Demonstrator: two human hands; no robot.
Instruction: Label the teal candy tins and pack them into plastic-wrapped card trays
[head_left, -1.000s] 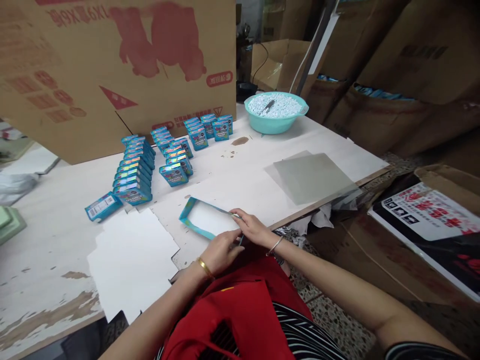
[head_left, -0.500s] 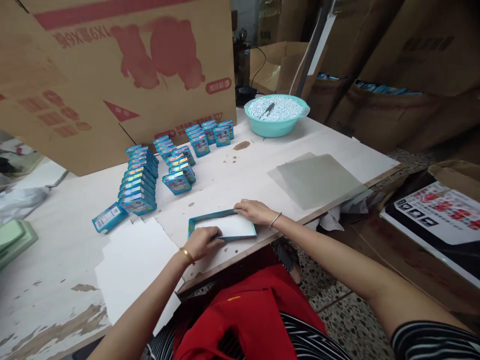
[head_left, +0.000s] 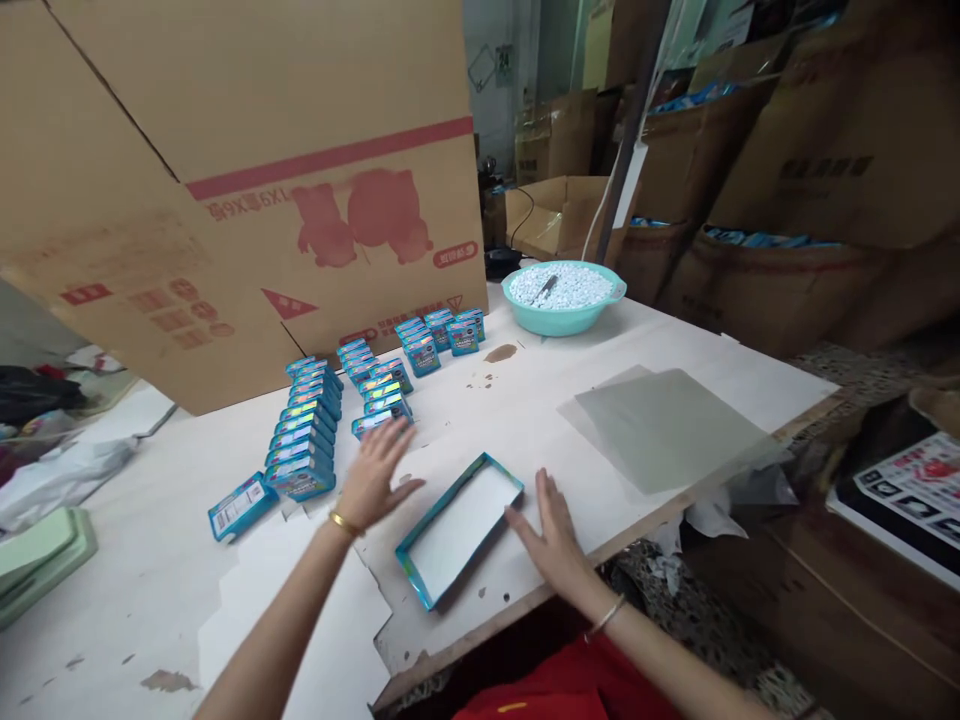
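Observation:
A shallow blue box (head_left: 420,585) with a white inside lies askew on the table near its front edge. My right hand (head_left: 551,535) is open at its right side, the thumb close to or touching the rim. Fingers spread, my left hand (head_left: 377,475) is raised over the table, left of the box, and holds nothing. Beyond it stand rows of small blue packs (head_left: 304,470), partly hidden by its fingertips. One pack lies apart, a blue pack (head_left: 241,507) with a white label. White card sheets (head_left: 292,610) are under my left forearm.
A turquoise basin (head_left: 566,318) heaped with small pale pieces, a dark scoop-like tool in it, stands at the back. Translucent sheets (head_left: 667,430) lie on the right. A large carton (head_left: 337,120) rises behind the packs; a pale green device (head_left: 49,560) sits far left.
Both hands have let go of the blue box. It has turned to lie diagonally. My left hand has moved up toward the packs, and the view has tilted upward.

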